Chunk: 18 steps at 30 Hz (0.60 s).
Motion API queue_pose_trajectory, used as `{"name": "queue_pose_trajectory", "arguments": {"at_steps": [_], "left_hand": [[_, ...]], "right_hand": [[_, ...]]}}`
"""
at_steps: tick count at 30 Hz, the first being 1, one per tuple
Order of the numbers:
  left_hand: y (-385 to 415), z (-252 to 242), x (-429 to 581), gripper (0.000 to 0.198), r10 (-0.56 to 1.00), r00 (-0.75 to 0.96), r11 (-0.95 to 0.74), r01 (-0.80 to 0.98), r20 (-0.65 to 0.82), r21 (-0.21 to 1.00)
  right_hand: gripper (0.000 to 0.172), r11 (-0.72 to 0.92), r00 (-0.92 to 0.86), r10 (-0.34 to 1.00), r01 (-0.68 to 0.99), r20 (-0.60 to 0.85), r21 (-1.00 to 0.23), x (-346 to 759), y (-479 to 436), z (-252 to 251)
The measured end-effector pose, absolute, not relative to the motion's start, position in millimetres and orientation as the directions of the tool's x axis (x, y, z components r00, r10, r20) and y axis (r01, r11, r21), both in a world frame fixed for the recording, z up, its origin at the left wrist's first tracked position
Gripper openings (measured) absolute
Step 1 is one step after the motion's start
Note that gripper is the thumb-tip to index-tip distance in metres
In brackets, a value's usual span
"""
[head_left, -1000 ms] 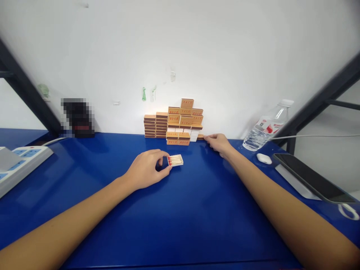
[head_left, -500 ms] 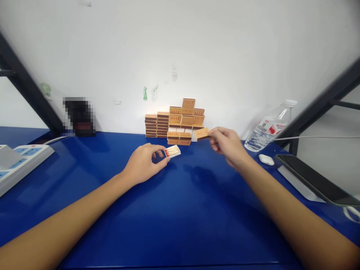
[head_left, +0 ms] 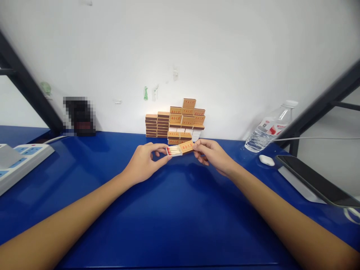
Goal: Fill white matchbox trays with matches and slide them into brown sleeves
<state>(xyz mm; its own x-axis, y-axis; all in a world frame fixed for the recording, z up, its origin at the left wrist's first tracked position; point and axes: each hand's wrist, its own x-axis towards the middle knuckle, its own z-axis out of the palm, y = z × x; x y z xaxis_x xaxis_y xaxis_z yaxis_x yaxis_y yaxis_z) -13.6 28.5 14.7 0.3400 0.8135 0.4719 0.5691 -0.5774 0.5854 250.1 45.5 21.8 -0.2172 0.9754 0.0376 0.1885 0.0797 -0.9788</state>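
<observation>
Between thumb and fingers, my left hand [head_left: 146, 160] grips the left end of a white matchbox tray [head_left: 174, 150] filled with red-tipped matches. My right hand [head_left: 212, 153] pinches the right end of an orange matchbox sleeve [head_left: 186, 147] with red lettering. The sleeve's left end meets the tray's right end and appears to overlap it, while the matches' red heads stay exposed on the left. Both pieces are held just above the blue table, in front of a stack of matchboxes [head_left: 176, 119].
Brown-sided matchbox piles [head_left: 151, 125] stand against the white wall. To the right are a tilted water bottle [head_left: 268, 127], a white earphone case [head_left: 266, 160] and a phone [head_left: 315, 180]. A power strip [head_left: 28, 159] lies at left near a pixelated black object [head_left: 81, 116].
My right hand has moved left and slightly down, bringing the sleeve from beside the stack onto the tray's right end. My left hand and the tray have barely shifted.
</observation>
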Motion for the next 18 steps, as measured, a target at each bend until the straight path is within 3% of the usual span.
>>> {"name": "queue_pose_trajectory", "arguments": {"at_steps": [8, 18], "left_hand": [[33.7, 16.4, -16.0, 0.041, 0.868, 0.302, -0.495, 0.475, 0.394, 0.728], [32.3, 16.5, -16.0, 0.041, 0.894, 0.277, -0.445, 0.445, 0.353, 0.777]], "right_hand": [[0.034, 0.099, -0.259, 0.965, 0.188, 0.047, -0.977, 252.8, 48.0, 18.6], [0.044, 0.233, -0.222, 0.96, 0.299, 0.17, -0.925, 248.8, 45.3, 17.5]]}}
